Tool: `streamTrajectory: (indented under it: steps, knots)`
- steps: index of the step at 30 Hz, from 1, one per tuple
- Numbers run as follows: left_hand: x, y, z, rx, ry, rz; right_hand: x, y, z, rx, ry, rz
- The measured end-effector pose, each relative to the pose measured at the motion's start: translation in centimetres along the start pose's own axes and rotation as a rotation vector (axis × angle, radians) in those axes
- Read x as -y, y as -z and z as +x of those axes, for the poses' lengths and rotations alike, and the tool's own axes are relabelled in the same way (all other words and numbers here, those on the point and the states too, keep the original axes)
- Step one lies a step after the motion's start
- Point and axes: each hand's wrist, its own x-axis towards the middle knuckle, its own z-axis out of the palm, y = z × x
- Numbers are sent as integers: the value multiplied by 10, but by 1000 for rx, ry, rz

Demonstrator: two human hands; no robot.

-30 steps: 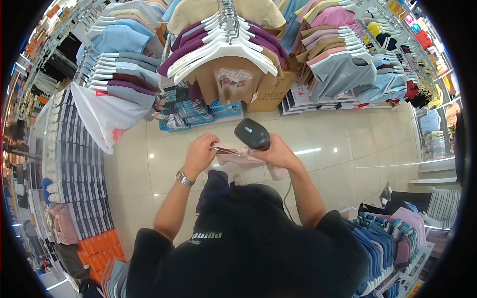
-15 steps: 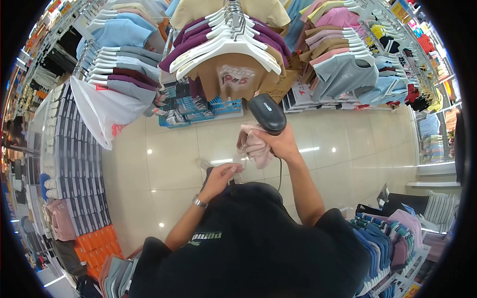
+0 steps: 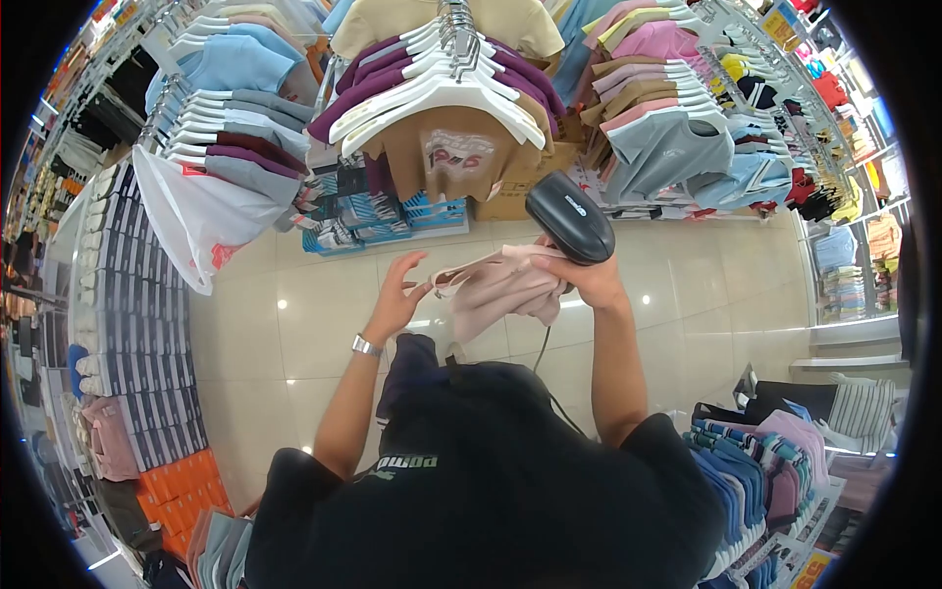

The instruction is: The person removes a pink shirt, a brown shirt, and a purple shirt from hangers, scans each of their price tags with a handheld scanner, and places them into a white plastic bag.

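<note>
Here we hold a black barcode scanner (image 3: pixel 570 217) and a small pale pink garment (image 3: pixel 500 285) together in our right hand (image 3: pixel 592 280), the fingers wrapped round the scanner's grip with the cloth bunched under them, so the garment hangs in front of our chest, above the tiled floor (image 3: pixel 687 294). Our left hand (image 3: pixel 400 293) is spread, fingers apart, its tips at the garment's near edge but, as far as we can tell, gripping nothing. To do this well, we judge that the left hand should pinch the loose edge and draw the cloth flat, so that any tag comes free of the folds; none shows from this view. We keep the scanner's head clear of the fabric and mind its cord (image 3: pixel 542 344), which runs down along our forearm to the dark shirt (image 3: pixel 491 471). The rack of tees on white hangers (image 3: pixel 442 98) stands well apart, so we have room to spread the garment.
</note>
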Motion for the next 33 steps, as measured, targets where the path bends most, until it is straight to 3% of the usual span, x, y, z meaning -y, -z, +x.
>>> streamTrajectory:
  steps: [1, 4, 8, 9, 12, 13, 16, 19, 22, 25, 29, 33]
  knots:
    - [-6, 9, 5, 173, 22, -55, -1, 0, 0, 9, 16, 11]
    - [-22, 13, 8, 438, 5, 5, -3, 1, -1, 31, 10, 38]
    - [-16, -4, 5, 539, -79, -61, -3, 1, -6, 50, -36, 70]
    - [-20, -12, 2, 448, -139, -34, -3, 1, -6, 57, -21, 80]
    - [-9, -11, 8, 468, 102, 2, -5, 4, -10, -3, 27, 73]
    - [-9, -11, 5, 303, 49, -43, -5, 8, -12, -23, 26, 61]
    - [-19, 24, 14, 242, 122, -38, -9, 27, -19, -100, 22, -1]
    - [-63, 65, 22, 147, 33, 36, -19, 43, -20, -250, 41, -166]
    - [-104, 95, 36, 165, -30, 135, -22, 52, -19, -276, -52, -211]
    - [-135, 110, 48, 183, -186, 212, -31, 52, -13, -308, -5, -179]
    - [-164, 114, 54, 191, -126, 141, -24, 42, -1, -345, -2, -146]
    - [-154, 100, 54, 131, 14, 83, -24, 24, 8, -448, 2, -145]
